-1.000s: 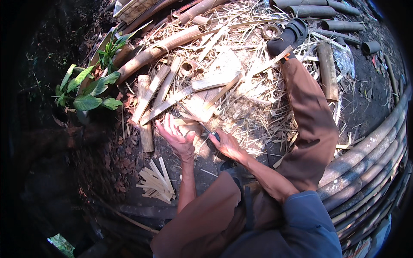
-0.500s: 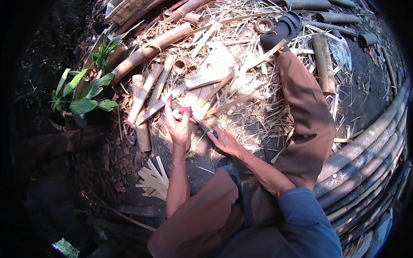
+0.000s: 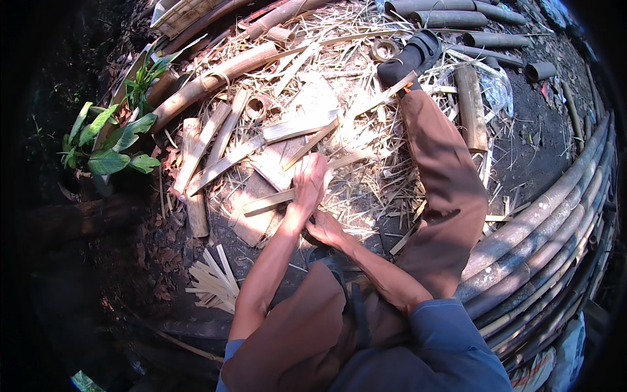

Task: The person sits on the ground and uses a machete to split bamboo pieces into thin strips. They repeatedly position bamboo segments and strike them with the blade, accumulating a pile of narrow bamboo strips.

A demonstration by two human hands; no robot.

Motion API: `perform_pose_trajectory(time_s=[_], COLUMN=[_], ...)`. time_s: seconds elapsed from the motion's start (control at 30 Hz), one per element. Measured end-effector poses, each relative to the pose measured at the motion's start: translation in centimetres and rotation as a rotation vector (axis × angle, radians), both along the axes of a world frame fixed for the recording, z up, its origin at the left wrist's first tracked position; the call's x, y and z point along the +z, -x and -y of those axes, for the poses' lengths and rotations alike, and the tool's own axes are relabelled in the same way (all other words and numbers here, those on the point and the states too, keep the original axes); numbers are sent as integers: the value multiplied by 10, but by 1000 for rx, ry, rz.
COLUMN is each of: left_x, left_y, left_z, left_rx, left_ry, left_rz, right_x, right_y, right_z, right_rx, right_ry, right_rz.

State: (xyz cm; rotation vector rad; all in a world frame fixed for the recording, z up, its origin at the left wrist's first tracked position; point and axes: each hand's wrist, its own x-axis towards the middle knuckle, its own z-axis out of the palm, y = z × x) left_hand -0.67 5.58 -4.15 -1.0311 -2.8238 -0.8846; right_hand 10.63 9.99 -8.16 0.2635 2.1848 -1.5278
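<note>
My left hand (image 3: 311,179) is closed around a pale split bamboo strip (image 3: 269,202), which sticks out on its left side. Another pale length (image 3: 353,157) shows beyond the fingers; whether it is the same strip cannot be made out. Close below the left wrist, my right hand (image 3: 326,228) is curled on a small knife, its blade and most of its handle now hidden. Both hands are over a flat board (image 3: 251,225) on the ground. Split bamboo slats (image 3: 302,125) lie just beyond them.
Thin cut strips (image 3: 215,281) are heaped left of my left forearm. Shavings (image 3: 366,111) cover the ground ahead, around my outstretched foot (image 3: 411,57). Long bamboo poles (image 3: 529,242) curve along the right. A leafy plant (image 3: 108,160) grows at left, beside a bamboo pole (image 3: 215,80).
My left hand has moved right and turned over, going from raised, spread fingers to a grip on the bamboo strip. My right hand has drawn slightly nearer me, and its knife has gone out of sight.
</note>
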Motion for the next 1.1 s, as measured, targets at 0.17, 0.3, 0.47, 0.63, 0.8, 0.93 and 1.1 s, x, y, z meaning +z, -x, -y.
perform_pose_trajectory(time_s=[0.17,0.3,0.47,0.63,0.8,0.93,1.1], left_x=[-55,-5,72,100,46,12,61], left_y=[6,-3,6,7,-4,-9,-18], left_z=[-37,-18,64,145,148,133,130], left_rx=[-48,112,501,725,819,830,1011], left_ry=[149,-72,-810,-1185,-1334,-1317,-1130], left_rz=[-158,-104,423,429,479,502,444], right_x=[-31,-5,25,19,35,54,39], right_y=[-11,-13,-8,-8,-13,-24,-35], right_z=[-1,-7,-6,-32,-46,-35,-30], right_rx=[60,62,220,-264,-373,-239,-176], right_ry=[-100,-167,-97,-45,-206,-142,-177], right_rz=[-100,-135,21,60,-143,-100,12])
